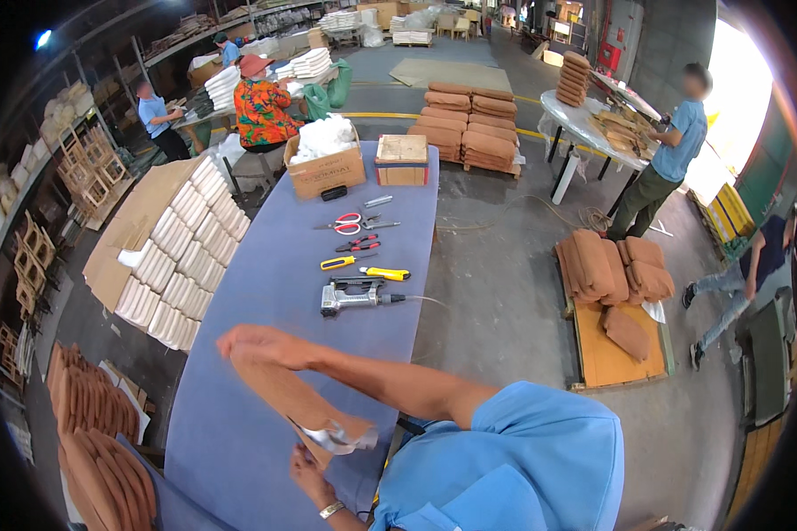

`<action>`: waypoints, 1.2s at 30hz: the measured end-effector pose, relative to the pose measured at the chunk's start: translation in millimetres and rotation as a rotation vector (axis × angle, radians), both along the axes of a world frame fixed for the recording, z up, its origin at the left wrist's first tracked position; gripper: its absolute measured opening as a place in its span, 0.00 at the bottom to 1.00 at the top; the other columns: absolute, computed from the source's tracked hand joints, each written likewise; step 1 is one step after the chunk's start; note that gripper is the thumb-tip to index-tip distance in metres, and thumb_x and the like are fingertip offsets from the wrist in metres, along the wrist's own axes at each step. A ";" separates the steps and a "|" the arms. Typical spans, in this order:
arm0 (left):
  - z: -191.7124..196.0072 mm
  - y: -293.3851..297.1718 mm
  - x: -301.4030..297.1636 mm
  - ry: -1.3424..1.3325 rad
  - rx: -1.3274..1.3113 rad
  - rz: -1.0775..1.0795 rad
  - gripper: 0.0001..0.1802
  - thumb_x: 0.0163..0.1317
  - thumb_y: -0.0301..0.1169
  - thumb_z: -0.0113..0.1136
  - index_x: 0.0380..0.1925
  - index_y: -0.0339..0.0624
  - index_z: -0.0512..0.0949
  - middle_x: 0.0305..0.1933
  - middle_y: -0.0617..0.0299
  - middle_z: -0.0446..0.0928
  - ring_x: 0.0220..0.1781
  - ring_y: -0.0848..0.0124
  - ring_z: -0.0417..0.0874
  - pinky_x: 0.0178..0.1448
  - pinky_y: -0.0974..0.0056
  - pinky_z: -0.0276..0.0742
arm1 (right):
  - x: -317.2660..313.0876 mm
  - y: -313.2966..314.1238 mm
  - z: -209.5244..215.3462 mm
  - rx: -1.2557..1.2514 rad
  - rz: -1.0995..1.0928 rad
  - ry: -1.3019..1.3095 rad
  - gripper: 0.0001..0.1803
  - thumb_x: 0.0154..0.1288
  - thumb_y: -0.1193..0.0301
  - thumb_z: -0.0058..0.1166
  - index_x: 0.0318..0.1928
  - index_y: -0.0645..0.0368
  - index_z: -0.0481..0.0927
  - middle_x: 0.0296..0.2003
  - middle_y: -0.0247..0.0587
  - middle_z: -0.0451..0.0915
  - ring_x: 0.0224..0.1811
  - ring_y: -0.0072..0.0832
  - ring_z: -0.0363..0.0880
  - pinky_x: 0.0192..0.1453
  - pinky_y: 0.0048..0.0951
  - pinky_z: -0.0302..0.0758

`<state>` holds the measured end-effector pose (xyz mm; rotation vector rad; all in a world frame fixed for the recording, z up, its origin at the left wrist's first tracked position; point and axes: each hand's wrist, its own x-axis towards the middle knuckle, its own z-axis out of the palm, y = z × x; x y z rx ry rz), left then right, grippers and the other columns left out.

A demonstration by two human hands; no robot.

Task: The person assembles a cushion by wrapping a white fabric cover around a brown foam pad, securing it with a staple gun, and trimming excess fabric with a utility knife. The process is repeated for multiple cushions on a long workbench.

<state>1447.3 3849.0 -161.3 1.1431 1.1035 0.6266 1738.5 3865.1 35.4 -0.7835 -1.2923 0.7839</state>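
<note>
The brown cushion cover (pixel 297 398) runs lengthwise between both hands above the blue surface (pixel 266 292): right hand (pixel 259 343) clasps its far end, left hand (pixel 308 469) pinches its near, open end. A staple gun (pixel 354 295) lies beyond the right hand.

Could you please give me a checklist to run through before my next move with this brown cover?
1. Grip on the brown cover: right hand at its far end, left hand at its near end. Ok.
2. Blue table around the cover: bare cloth, no tools touching it. Ok.
3. Staple gun: lies on the table beyond the cover, hose attached. Ok.
4. Scissors and yellow-handled knife: laid in a row further back, well apart from both hands. Ok.
5. Whitish lining at the cover's near end: sticks out crumpled. Not ok.
6. Whether the cover has padding inside: cannot tell.
</note>
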 end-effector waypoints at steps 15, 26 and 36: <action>240.9 -25.6 73.8 -0.303 0.621 -0.041 0.40 0.81 0.51 0.35 0.82 0.35 0.49 0.86 0.48 0.49 0.86 0.54 0.51 0.85 0.52 0.50 | -92.6 42.9 -5.5 -0.053 0.071 0.349 0.22 0.85 0.56 0.41 0.61 0.58 0.80 0.53 0.37 0.80 0.59 0.25 0.74 0.67 0.30 0.70; 231.4 -5.2 80.8 -0.392 0.635 0.213 0.35 0.81 0.41 0.35 0.81 0.35 0.51 0.86 0.49 0.51 0.86 0.59 0.53 0.86 0.57 0.49 | -106.7 23.9 17.3 -0.236 0.160 0.311 0.34 0.85 0.58 0.35 0.81 0.63 0.53 0.83 0.51 0.48 0.87 0.39 0.40 0.88 0.36 0.38; 200.4 7.6 43.1 -0.692 0.565 0.293 0.36 0.81 0.40 0.33 0.81 0.31 0.48 0.86 0.46 0.48 0.87 0.58 0.50 0.87 0.56 0.47 | -148.5 -14.7 34.5 0.002 0.063 -0.252 0.35 0.80 0.65 0.40 0.80 0.69 0.54 0.83 0.60 0.44 0.87 0.52 0.36 0.87 0.48 0.36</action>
